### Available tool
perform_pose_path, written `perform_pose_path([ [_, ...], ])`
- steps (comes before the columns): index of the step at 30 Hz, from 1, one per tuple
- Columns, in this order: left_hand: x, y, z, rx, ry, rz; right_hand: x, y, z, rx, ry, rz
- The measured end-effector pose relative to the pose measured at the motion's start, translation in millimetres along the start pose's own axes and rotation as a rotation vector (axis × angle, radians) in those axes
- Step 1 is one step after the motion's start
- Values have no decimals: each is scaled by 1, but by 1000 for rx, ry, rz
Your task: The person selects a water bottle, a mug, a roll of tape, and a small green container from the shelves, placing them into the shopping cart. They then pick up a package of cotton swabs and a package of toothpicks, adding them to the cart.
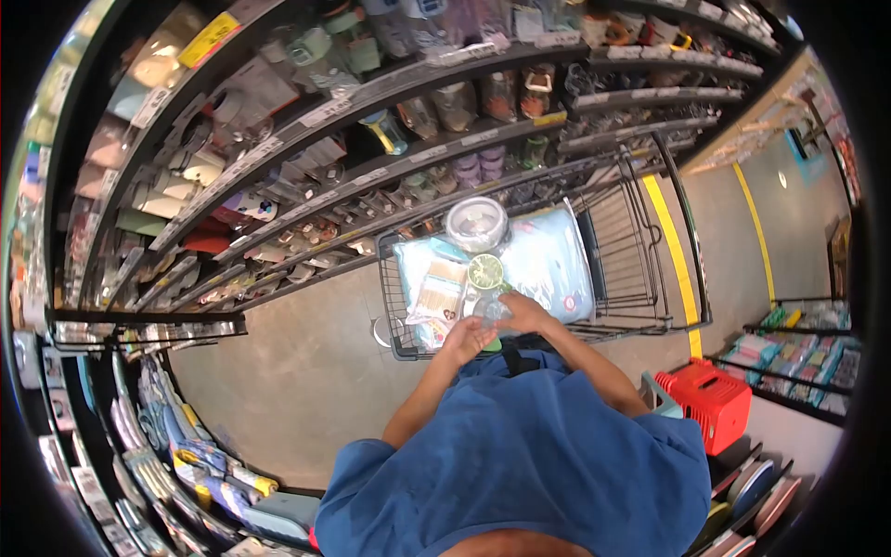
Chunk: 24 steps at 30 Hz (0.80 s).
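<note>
Both my hands, left hand [467, 336] & right hand [522, 314], wrapped round clear jar [489, 307] at frame centre, over cart [650, 278]; packs [543, 260] already in, jar not yet.

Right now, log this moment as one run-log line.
left hand: on clear item over cart | right hand: holding same clear item | shopping cart: holds packages, round lidded container | setting: store aisle shelves

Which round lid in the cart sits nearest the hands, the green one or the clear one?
The small green patterned round lid, just above the right hand and left hand. The larger clear round lid lies farther up the cart.
</note>
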State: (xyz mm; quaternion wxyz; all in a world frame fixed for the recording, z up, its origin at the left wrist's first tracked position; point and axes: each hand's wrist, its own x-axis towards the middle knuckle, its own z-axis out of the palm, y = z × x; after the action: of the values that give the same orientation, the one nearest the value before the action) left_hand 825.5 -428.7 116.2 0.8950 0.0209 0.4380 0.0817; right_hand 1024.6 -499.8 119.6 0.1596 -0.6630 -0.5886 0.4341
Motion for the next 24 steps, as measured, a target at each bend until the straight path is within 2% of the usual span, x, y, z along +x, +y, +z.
perform_pose_path([
  [4,-19,-11,1,-32,-18,58,-19,-50,-26,31,79,-19],
  [6,-56,-11,33,153,58,383,-23,-80,-47,33,128,-93],
  [7,-68,-5,46,147,47,399,-24,-96,-58,50,174,-157],
  [9,-89,14,65,317,73,762,-14,-127,-80,38,214,-241],
  [10,-98,29,74,307,68,783,-4,-142,-92,6,319,-348],
  [12,-113,72,96,539,13,1193,24,-176,-118,-56,493,-556],
  [13,-119,97,106,594,-17,1338,40,-195,-133,-85,563,-655],
  [15,-145,145,133,585,-93,1472,71,-235,-161,-122,674,-771],
  [17,-166,189,157,644,-65,1677,102,-275,-183,-63,758,-811],
  [19,-185,227,181,723,51,1796,128,-311,-203,-66,834,-835],
  [20,-192,246,189,726,40,1821,143,-325,-211,-65,863,-859],
  [22,-201,279,202,777,243,1904,167,-350,-228,-58,886,-903],
  [24,-204,306,213,769,256,1922,188,-365,-237,-81,899,-888],
])
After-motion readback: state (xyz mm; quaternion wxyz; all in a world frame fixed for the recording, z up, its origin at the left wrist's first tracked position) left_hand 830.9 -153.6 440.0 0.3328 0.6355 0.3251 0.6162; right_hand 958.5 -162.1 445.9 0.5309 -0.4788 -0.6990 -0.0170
